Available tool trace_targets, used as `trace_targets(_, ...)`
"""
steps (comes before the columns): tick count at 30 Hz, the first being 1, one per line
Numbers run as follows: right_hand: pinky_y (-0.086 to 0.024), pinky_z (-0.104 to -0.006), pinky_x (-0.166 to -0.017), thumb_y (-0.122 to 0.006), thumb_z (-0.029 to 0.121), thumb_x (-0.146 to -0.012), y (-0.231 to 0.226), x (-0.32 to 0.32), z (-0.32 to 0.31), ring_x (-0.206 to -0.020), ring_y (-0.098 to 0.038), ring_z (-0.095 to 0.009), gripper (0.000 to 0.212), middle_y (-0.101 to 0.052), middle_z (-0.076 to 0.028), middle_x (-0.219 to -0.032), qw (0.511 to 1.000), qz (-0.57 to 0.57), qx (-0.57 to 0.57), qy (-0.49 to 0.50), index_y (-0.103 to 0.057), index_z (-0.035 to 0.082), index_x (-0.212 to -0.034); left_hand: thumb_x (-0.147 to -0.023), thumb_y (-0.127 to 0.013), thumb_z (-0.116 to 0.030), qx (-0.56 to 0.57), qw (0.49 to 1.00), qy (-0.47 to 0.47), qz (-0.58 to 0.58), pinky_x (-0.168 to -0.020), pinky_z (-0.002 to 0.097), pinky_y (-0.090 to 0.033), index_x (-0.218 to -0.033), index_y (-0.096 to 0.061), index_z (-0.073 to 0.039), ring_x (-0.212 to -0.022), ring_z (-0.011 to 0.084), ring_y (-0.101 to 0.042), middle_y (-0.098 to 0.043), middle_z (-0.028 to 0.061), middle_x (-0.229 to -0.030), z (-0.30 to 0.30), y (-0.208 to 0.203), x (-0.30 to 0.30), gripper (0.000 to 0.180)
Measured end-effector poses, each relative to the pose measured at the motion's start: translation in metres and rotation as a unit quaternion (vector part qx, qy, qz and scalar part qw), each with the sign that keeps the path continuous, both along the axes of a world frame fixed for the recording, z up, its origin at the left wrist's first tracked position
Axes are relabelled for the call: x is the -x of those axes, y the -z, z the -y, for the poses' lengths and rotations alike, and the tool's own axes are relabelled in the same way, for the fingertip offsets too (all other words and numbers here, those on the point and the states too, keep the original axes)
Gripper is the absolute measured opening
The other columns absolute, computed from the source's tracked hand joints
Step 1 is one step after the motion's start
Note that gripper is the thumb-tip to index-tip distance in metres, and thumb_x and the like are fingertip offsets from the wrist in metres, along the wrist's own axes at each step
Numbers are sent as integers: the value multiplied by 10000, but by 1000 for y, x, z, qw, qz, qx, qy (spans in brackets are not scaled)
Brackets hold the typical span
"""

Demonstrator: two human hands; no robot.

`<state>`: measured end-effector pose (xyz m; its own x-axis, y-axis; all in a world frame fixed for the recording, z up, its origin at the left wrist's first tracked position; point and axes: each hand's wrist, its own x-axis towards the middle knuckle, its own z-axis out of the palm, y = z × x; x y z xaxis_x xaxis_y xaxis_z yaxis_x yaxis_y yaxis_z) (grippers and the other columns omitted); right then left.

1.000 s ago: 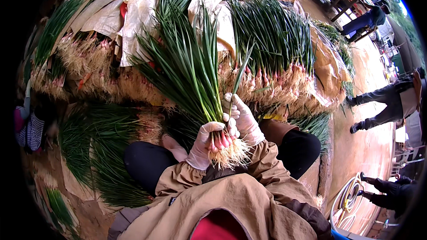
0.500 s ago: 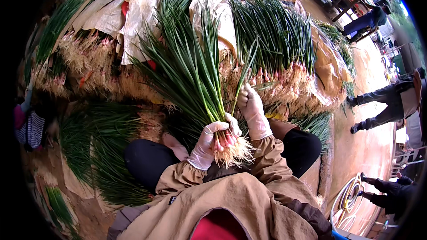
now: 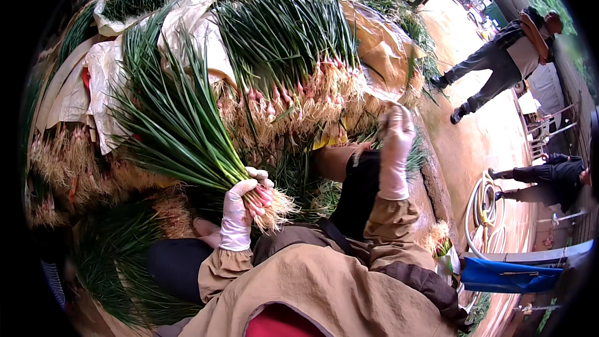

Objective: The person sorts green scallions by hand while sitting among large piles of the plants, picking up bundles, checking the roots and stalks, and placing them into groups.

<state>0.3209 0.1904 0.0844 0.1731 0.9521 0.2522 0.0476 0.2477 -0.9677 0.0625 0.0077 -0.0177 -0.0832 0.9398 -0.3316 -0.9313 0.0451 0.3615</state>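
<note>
My left hand (image 3: pixel 239 209), in a thin white glove, is closed round the lower stems of a bunch of spring onions (image 3: pixel 196 128). Its long green leaves fan out to the upper left. The pink bulbs and pale, hairy roots stick out to the right of my fingers. My right hand (image 3: pixel 397 146), gloved the same way, is raised at the right, apart from the bunch, with its fingers curled together. A thin green leaf (image 3: pixel 410 70) shows just beyond it. Whether those fingers hold it, I cannot tell.
Ahead, a heap of spring onions (image 3: pixel 287 43) lies with roots toward me, partly under pale sheets (image 3: pixel 196 22). More greens (image 3: pixel 118 262) lie at my left. A coiled hose (image 3: pixel 483 212) and a blue object (image 3: pixel 508 274) are at the right. One person (image 3: pixel 499 62) stands beyond; others are nearby.
My right hand has moved away from the bunch toward the right; the single green stalk beside it no longer shows there. The view has turned right. My left hand still grips the bunch.
</note>
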Motion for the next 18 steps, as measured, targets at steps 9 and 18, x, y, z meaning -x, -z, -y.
trace_targets(9, -464, -445, -915, -462, 359, -927, 31, -153, -112, -981, -630, -359, 407, -656, -193, -1063, 719, 687, 88, 59, -609, 18, -1094, -757, -534, -20, -39, 999, -2, 21, -787, 374, -487, -971, -550, -53, -835, 255, -587, -587, 94, -880, 4, -11, 16, 217)
trace_targets(18, -531, -372, -748, -554, 360, -892, 15, 194, -89, -764, -669, -277, 330, -692, -132, -855, 750, 625, 81, -201, -673, 65, -977, -760, -537, -17, -27, 999, -29, 11, -926, 448, -477, -1015, -548, -15, -981, 311, -607, -610, 183, -1120, -6, -15, 11, 255)
